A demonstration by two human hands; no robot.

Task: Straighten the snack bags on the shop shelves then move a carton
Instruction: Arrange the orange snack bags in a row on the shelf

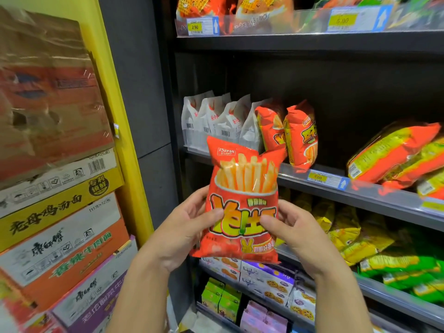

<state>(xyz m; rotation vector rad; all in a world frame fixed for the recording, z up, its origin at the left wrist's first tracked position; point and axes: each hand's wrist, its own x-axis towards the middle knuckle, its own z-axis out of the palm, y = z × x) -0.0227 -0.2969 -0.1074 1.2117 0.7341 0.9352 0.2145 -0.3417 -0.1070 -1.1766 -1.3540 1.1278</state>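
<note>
Bag of fry snacks [242, 188], red, held upright in the air before the middle shelf [374, 192], top edge overlapping the white packs [209, 121] standing there. Pinched at both sides: left hand [189, 227] and right hand [295, 229] raised from below, thumbs pressed on the front, fingers curled behind. Stacked cartons [62, 212] close by on the left.

Red fries snack bag [242, 200] upright, front facing camera; two matching bags [300, 135] stand behind; cartons [60, 212] stacked left.

place: shop | evidence: price tags [195, 27]; shelved snack bags [300, 135]; stacked cartons [60, 212]
</note>
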